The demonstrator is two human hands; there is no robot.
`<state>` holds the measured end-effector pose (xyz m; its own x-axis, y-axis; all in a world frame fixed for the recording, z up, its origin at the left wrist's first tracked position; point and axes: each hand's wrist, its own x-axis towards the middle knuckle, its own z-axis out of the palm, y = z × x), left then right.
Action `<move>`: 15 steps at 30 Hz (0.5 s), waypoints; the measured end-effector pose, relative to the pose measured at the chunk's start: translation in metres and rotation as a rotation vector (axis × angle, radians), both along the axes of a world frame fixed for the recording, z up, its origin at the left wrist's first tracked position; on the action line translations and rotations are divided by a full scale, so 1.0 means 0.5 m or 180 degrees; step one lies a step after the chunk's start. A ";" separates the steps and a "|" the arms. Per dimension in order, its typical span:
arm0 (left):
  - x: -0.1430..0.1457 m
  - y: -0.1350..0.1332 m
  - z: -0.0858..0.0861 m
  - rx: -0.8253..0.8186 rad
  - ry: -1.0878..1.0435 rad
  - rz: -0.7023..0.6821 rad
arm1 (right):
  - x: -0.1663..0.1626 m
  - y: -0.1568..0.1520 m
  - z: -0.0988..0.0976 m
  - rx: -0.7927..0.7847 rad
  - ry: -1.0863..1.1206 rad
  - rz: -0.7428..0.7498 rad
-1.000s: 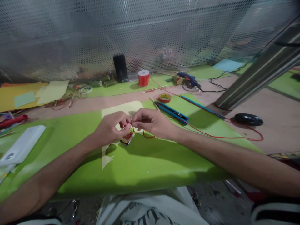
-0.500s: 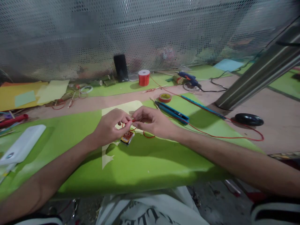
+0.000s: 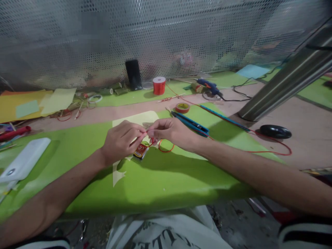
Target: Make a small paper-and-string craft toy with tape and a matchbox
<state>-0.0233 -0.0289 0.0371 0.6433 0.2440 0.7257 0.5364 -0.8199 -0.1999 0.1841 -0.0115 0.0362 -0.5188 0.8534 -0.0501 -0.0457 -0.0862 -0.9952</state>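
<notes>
My left hand (image 3: pixel 125 141) and my right hand (image 3: pixel 171 134) meet fingertip to fingertip above the green table cover. Both pinch a thin red cord (image 3: pixel 166 151), and loops of it hang below the fingers. The exact spot where they grip is mostly covered by the fingertips. Just under the hands lies a small packet (image 3: pixel 140 151) with a red and yellow label and a dark lower edge. A cut sheet of pale yellow paper (image 3: pixel 118 177) is partly hidden beneath the left hand. From behind my right forearm the cord runs out to the right.
Behind the hands are a blue cutter (image 3: pixel 190 123), a roll of tape (image 3: pixel 182 108) and a spool of red cord (image 3: pixel 159 85). A glue gun (image 3: pixel 209 86), a slanted metal pole (image 3: pixel 285 74) and a black oval object (image 3: pixel 275 131) are rightward. A white power bank (image 3: pixel 26 159) lies left.
My left hand's fingers have closed in closer to the right hand's. The cord loops under the hands have shifted and look larger. My right forearm has moved slightly, covering more of the cord.
</notes>
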 end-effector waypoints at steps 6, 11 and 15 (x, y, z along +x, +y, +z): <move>0.008 -0.003 -0.001 -0.0181 -0.0204 0.0199 | 0.000 -0.003 0.006 0.0085 -0.0142 0.0051; 0.008 -0.006 0.001 -0.0255 -0.0318 0.0330 | 0.002 -0.004 0.010 0.0085 -0.0184 0.0054; 0.011 -0.007 -0.004 -0.0766 -0.0571 0.0263 | 0.002 0.002 0.006 0.0187 -0.0249 0.0123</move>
